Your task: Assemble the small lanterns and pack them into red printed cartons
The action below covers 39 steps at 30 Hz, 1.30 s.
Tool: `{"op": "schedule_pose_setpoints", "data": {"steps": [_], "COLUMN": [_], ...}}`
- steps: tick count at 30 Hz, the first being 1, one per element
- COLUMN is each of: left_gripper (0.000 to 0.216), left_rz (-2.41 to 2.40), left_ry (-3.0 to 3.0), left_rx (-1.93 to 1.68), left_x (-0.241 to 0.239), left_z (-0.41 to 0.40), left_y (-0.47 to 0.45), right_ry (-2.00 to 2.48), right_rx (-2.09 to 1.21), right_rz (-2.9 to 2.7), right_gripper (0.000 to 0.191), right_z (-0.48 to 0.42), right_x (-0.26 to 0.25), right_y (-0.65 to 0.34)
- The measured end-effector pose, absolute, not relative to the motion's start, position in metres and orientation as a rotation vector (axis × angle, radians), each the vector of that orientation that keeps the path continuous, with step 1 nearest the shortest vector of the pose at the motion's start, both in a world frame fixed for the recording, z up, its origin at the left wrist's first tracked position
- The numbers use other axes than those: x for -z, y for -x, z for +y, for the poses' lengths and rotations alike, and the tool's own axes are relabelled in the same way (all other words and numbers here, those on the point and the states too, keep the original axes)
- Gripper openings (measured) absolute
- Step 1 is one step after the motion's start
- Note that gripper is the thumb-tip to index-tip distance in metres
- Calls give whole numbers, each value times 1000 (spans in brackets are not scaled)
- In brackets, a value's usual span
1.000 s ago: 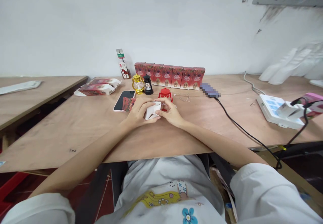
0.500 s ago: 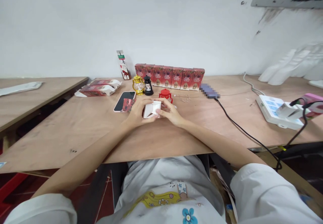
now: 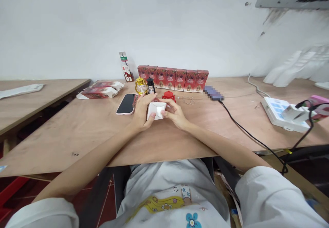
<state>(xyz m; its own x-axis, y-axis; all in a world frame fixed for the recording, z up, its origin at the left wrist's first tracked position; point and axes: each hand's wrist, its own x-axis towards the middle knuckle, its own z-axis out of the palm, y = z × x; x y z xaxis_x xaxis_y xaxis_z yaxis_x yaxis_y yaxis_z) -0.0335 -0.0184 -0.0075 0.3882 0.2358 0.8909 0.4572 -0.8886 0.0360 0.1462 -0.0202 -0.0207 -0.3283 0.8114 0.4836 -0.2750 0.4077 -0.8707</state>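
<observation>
Both my hands hold a small carton (image 3: 155, 110), white side toward me, just above the wooden table (image 3: 77, 132). My left hand (image 3: 142, 113) wraps its left side, fingers curled over the top. My right hand (image 3: 175, 114) pinches its right edge. Right behind the carton stands a small red lantern (image 3: 169, 95). A gold lantern (image 3: 140, 85) and a black lantern (image 3: 150, 84) stand further back on the left. A black phone (image 3: 126, 103) lies flat to the left of my left hand.
A row of several red boxes (image 3: 177, 78) lines the wall, with a small bottle (image 3: 125, 68) to its left. Flat red-and-white cartons (image 3: 100, 90) lie at the left. A black cable (image 3: 244, 128) runs to a white power strip (image 3: 279, 113) at the right. A second table (image 3: 23, 101) stands left.
The carton has been turned and lifted slightly, its open triangular end now closed into a flat white face. My left hand moved up, and the red piece beside the phone is out of sight.
</observation>
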Motion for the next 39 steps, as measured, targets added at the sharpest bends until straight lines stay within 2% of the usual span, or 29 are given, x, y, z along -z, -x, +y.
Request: {"op": "schedule_pose_setpoints", "data": {"steps": [11,17,21,39], "left_gripper": [50,62,61,51], "left_rz": [-615,-1004,-1113,-1103], "left_ry": [2489,2493,2572,2558], "left_rx": [1553,1623,1607,1701], "left_x": [11,4,4,11], "left_z": [-17,-16,-14,-18], "left_y": [33,32,34,31], "right_ry": [489,520,489,561], "right_rx": [-1055,-865,-742,-697], "right_rz": [-1531,-1497,-1505,-1470], "right_gripper": [47,47,42,34], "right_z": [-12,-6,-4,-16], "right_x": [27,27,27,23], "right_y": [-145,-148,-152,-145]}}
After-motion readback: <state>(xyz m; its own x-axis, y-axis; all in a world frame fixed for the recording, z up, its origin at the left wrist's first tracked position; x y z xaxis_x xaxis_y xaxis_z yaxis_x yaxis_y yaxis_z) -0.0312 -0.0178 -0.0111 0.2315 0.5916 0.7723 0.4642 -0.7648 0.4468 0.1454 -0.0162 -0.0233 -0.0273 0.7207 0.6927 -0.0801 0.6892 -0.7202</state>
